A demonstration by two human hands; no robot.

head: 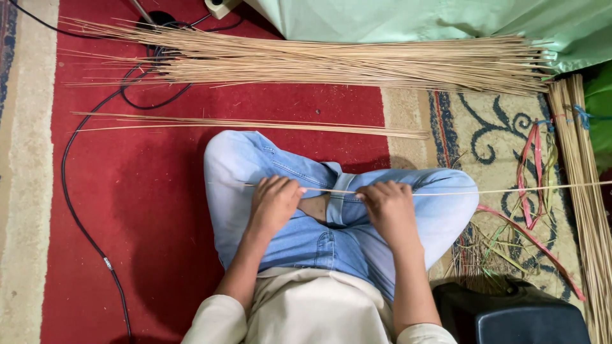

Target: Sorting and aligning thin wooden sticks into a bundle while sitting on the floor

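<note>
Thin stick (484, 191): pinched in left hand (274, 202) and right hand (390, 207) grips; small sorted row (255, 123), large pile (357, 60) untouched

both hands (275, 202) (389, 205) on thin stick (510, 190)

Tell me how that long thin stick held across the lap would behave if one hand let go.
The stick is very long and thin, so it would probably sag or whip at its free end. It looks light: the left hand and right hand hold it with fingertips only. Being round and slender, it would likely roll off the jeans.
</note>
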